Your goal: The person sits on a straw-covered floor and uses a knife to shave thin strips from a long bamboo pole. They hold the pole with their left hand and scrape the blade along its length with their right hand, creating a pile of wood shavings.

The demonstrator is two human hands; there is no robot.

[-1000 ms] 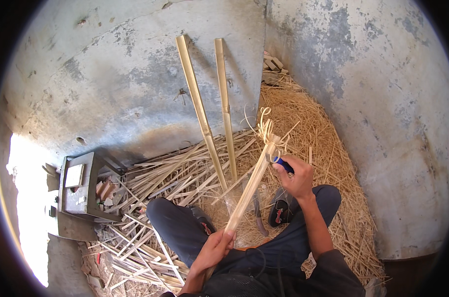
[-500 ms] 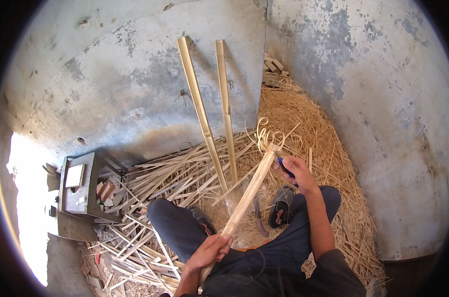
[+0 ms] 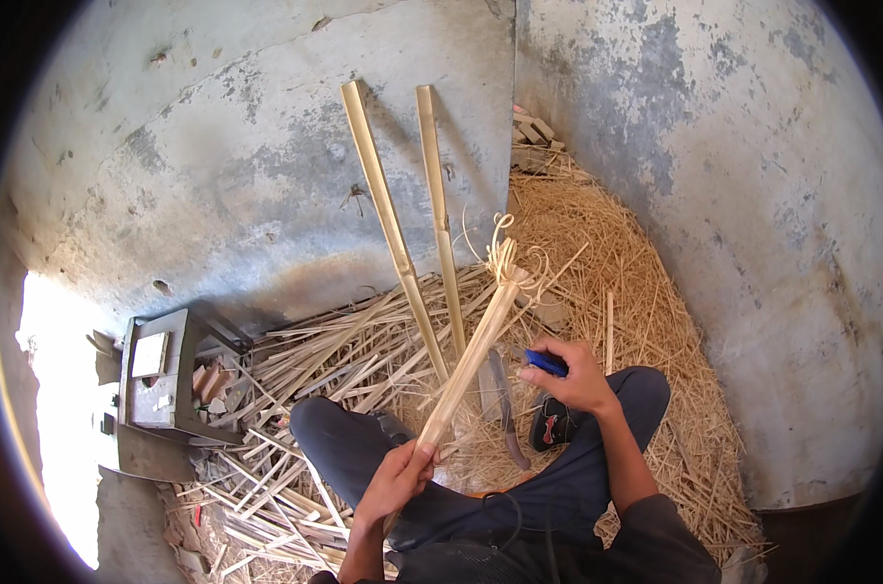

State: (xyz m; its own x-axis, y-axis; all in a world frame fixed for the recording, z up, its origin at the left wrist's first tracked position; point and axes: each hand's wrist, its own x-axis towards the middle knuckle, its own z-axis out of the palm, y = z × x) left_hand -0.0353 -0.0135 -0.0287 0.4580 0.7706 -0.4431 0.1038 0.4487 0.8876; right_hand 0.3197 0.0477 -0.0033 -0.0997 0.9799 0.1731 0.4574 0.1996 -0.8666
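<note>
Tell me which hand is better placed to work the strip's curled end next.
The right hand, I'd judge: it holds the blue tool, apart from the strip but nearer the curls at its far end. The left hand grips the strip lower down.

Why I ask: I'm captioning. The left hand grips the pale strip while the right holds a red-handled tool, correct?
Not red: the right hand holds a blue-handled tool, the head view shows; the left hand grips the pale strip.
</note>
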